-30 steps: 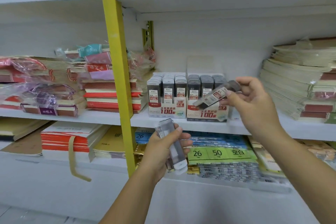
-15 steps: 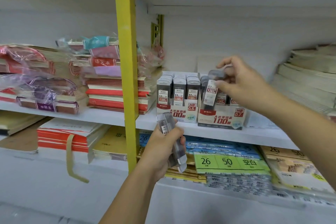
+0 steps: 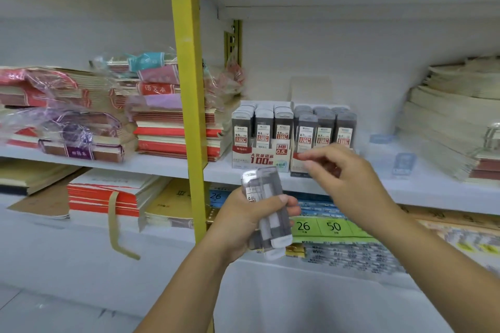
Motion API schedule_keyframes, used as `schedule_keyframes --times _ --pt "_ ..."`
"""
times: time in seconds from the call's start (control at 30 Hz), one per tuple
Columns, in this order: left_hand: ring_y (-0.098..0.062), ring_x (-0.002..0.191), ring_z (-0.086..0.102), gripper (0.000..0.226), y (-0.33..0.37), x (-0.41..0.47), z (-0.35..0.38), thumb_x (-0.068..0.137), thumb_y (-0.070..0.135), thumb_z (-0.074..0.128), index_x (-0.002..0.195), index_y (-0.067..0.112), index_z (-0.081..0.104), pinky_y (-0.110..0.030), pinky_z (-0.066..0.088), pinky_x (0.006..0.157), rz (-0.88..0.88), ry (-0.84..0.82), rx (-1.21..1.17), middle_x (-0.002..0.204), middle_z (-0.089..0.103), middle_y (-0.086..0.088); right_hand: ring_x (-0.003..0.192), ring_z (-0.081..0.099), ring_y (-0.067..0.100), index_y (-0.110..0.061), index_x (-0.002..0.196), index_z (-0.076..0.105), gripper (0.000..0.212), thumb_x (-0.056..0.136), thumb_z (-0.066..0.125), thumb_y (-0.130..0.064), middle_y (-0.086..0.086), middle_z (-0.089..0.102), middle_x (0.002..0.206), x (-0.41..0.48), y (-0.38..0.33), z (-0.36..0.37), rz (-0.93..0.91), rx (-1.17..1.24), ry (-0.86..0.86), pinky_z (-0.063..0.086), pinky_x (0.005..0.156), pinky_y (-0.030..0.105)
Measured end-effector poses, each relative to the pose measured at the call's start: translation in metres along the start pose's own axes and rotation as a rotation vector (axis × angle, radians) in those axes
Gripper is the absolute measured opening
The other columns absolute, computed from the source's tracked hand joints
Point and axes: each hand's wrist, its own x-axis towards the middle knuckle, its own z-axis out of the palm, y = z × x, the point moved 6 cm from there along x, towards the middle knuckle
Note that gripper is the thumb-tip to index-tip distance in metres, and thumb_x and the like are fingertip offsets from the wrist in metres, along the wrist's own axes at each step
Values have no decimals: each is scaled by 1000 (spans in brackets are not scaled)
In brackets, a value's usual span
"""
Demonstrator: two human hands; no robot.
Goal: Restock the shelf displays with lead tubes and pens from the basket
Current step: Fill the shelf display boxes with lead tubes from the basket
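Note:
Two cardboard display boxes stand side by side on the middle shelf: the left display box point(image 3: 259, 158) marked HB 0.5 and the right display box point(image 3: 297, 167), both filled with upright grey lead tubes point(image 3: 323, 130). My left hand point(image 3: 243, 222) grips a small bundle of grey lead tubes point(image 3: 266, 208) below the shelf edge. My right hand point(image 3: 341, 170) hovers in front of the right display box, fingers loosely bent toward the bundle, holding nothing. No basket or pens are in view.
A yellow shelf upright point(image 3: 188, 105) stands just left of my hands. Stacked notebooks point(image 3: 167, 127) fill the shelf to the left, beige notebook stacks point(image 3: 454, 116) the right. Green price labels point(image 3: 319, 226) and packs lie on the lower shelf. A small clear label holder point(image 3: 404, 163) sits on the shelf.
My right hand set its lead tube into the right display box, let go, and drew back down toward my left hand. The left hand's bundle stayed roughly in place.

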Motion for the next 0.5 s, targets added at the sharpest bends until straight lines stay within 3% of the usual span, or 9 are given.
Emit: schedule_keyframes --times 0.1,0.17,0.2,0.3,0.37,0.5 --pt "-30 96 76 25 -3 -6 15 74 24 84 99 21 78 -37 61 73 -23 -33 100 99 78 -15 86 57 7 -45 106 66 21 87 66 -35 -12 62 96 -24 15 24 229 260 -210 48 79 18" --pt "-30 95 76 25 -7 -8 24 79 21 83 102 26 77 -35 61 71 -49 -68 128 99 78 -13 92 60 24 -40 101 72 21 84 73 -28 -7 66 96 -32 25 26 323 359 -184 53 87 35" --pt "-29 96 76 24 -9 -9 27 80 22 82 102 28 77 -35 61 71 -64 -78 135 101 78 -13 92 61 26 -37 98 73 20 82 75 -25 -5 68 97 -35 29 23 351 380 -145 53 87 37" --pt "-29 97 75 23 -13 -11 31 78 31 81 101 32 76 -36 61 73 -90 -79 152 105 78 -12 65 64 14 -27 100 69 17 86 71 -17 -4 73 90 -42 38 18 402 508 -130 50 59 22" --pt "-31 97 75 29 -14 -11 31 75 41 83 102 34 75 -37 61 74 -92 -90 161 107 77 -11 53 63 16 -16 107 59 14 93 61 -10 -2 73 81 -45 41 18 418 630 -147 43 45 21" --pt "-29 98 75 55 -20 -11 24 67 54 84 113 28 67 -32 60 69 -137 -72 183 108 77 -9 65 70 26 -11 105 50 12 96 57 -14 4 73 81 -49 42 12 419 758 -169 53 53 25"
